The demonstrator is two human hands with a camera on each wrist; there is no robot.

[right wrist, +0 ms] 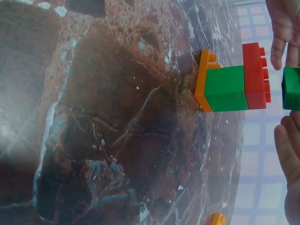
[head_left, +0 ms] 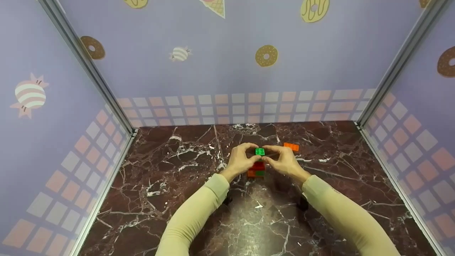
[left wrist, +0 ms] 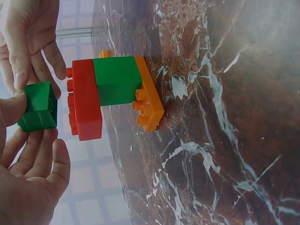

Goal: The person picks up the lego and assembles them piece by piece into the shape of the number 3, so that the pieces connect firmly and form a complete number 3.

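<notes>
Both hands meet at a small green toy building brick point(head_left: 260, 152). My left hand point(head_left: 240, 160) pinches it from the left, thumb in front and fingers behind. From the other side my right hand point(head_left: 285, 163) holds it too between thumb and fingers. The brick is raised over a stack, with a gap between them in both wrist views. That stack has a red brick point(left wrist: 86, 101) on top, a larger green brick point(right wrist: 226, 89) in the middle and a flat orange brick point(left wrist: 152, 105) at the base. Studs show along the red brick's upper side.
Another orange brick point(head_left: 291, 147) lies on the tabletop beyond my right hand. The dark red marbled table point(head_left: 160, 199) runs back to purple patterned walls point(head_left: 227, 71) on three sides, joined by metal corner posts.
</notes>
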